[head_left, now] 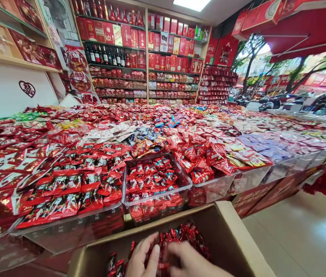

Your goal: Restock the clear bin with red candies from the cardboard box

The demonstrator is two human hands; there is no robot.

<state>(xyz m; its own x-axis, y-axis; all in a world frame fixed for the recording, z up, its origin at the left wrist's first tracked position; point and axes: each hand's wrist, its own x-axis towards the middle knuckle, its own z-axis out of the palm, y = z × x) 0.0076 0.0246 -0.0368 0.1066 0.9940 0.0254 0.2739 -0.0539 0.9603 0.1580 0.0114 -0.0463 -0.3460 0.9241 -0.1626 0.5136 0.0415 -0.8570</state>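
Note:
In the head view, both my hands reach down into an open cardboard box [232, 227] holding red-wrapped candies [190, 232]. My left hand [142, 256] lies over the candies, its fingers stretched forward and its thumb apart from them. Beside it, my right hand [187, 259] has bent fingers smeared by motion, and what they hold, if anything, cannot be made out. Red candy wrappers show between the two hands. Just beyond the box stands a clear plastic bin [158, 196], partly filled with similar small red-wrapped candies [148, 175].
Larger red packets [61, 184] fill the bin to the left, and red triangular packets [201, 157] are heaped at right. A long sweets display stretches behind. Shelves with bottles [105, 55] and red boxes line the back wall. Tiled floor [295, 227] lies at right.

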